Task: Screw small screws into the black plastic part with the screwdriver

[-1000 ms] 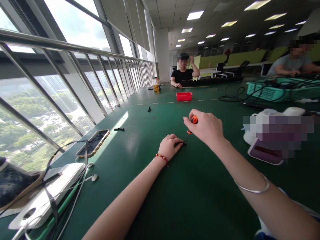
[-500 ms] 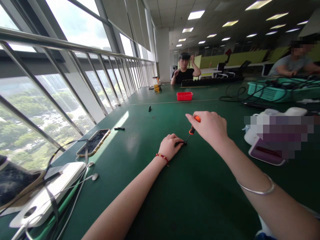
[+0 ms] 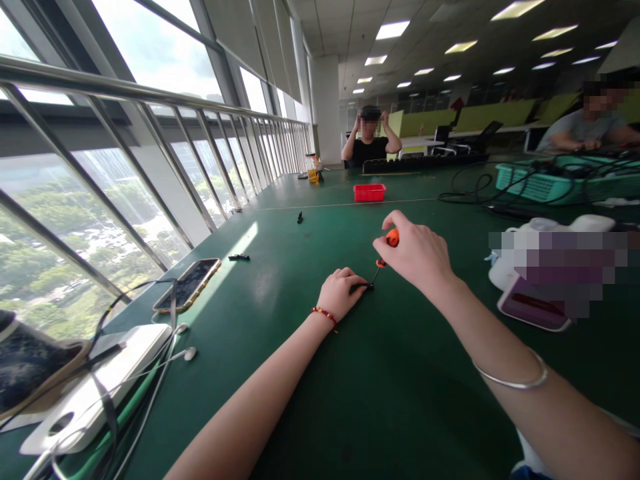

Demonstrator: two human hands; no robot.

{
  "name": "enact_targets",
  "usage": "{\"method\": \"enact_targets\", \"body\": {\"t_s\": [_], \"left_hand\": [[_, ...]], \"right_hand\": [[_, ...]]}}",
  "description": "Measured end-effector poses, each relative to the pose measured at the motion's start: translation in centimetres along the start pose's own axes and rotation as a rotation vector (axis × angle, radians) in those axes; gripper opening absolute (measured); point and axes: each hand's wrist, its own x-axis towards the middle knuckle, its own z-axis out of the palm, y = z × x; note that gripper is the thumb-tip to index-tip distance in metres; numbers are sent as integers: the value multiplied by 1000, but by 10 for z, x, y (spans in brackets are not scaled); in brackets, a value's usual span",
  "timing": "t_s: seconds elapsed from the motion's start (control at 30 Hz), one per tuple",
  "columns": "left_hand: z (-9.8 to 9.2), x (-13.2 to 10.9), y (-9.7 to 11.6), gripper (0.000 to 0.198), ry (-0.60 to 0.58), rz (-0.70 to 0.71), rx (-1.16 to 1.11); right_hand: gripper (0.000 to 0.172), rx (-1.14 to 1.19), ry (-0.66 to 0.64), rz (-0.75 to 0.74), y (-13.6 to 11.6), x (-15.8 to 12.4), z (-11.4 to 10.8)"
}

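My left hand (image 3: 341, 293) rests on the green table (image 3: 280, 373), its fingers pinching a small black part (image 3: 369, 287) against the surface. An orange and black screwdriver (image 3: 393, 238) is held in my right hand (image 3: 415, 248), tilted, with its shaft reaching down to the black part. Where exactly the tip meets the part is too small to tell. Two more black pieces lie farther off, one (image 3: 239, 257) near the phone and another (image 3: 300, 217) beyond it.
At left lie a phone (image 3: 188, 285), a white device (image 3: 100, 387), earphones (image 3: 189, 354) and cables. Farther back are a red tray (image 3: 369, 193) and a keyboard (image 3: 425, 163). A teal basket (image 3: 535, 183) with cables and a white object (image 3: 505, 267) stand right. Two people sit beyond.
My right hand has shifted slightly left and its fingers have changed their hold on the screwdriver, which stands a little differently. The person across has raised the other hand to the head.
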Motion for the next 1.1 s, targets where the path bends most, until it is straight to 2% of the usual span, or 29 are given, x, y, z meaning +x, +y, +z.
{"method": "enact_targets", "body": {"t_s": [0.1,0.23,0.37,0.47,0.6,0.73,0.9,0.97,1.1], "left_hand": [[0,0,0,22,2,2,-5],[0,0,0,21,-2,4,2],[-1,0,1,22,-7,-2,5],[-2,0,2,21,-9,-7,6],[-2,0,2,21,-15,-6,8],[-1,0,2,20,-18,-12,4],[-1,0,1,20,-19,-9,6],[-1,0,1,20,-19,-8,5],[-1,0,1,19,-21,-8,-2]], "right_hand": [[23,6,-1,-1,-1,0,1],[42,-34,-22,31,0,0,0],[20,-1,14,-2,0,0,1],[21,-5,16,-4,0,0,4],[31,-24,17,-8,0,0,6],[15,37,18,-57,-1,-1,6],[26,51,-5,-30,-1,-1,7],[31,25,17,-25,0,-1,7],[26,72,100,-43,0,-2,6]]}}
